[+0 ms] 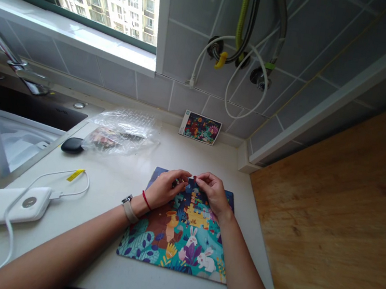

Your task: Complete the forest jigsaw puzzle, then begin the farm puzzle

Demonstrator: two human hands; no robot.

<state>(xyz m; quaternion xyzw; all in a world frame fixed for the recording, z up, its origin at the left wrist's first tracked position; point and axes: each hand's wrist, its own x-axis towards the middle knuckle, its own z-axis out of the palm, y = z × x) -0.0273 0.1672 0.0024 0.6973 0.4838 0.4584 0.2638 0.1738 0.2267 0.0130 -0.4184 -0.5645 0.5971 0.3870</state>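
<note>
Hands Meet at the Far Edge of a Storybook Jigsaw

A flat jigsaw puzzle (183,226), rectangular with rounded corners, lies on a smooth white desk (156,286), its print alive with white rabbits, purple leaves and a yellow castle. The rabbits sit upright along the near edge, so the top of the scene points toward the wall, turned slightly askew; foreshortening leaves it unclear which side is longer.

The left hand (166,189) arches over the puzzle's far section, palm down, fingers bent toward its middle. Opposite, the right hand (212,194) curls inward, thumb and fingertips drawn together at a small dark piece (192,182). Whether either hand grasps that piece or merely touches it cannot be told. The forearms slant in from the lower corners, the left banded with a pale-strapped watch (130,211) and a thin red cord (146,199).

Beyond, a small glossy picture card (201,127) leans near the gray tiled wall (194,18). To the left sit a crinkled clear plastic bag (125,133), a rounded black object (72,145) and a slab-like white power bank (0,207). A grained wooden board (336,211) slants along the right.
</note>
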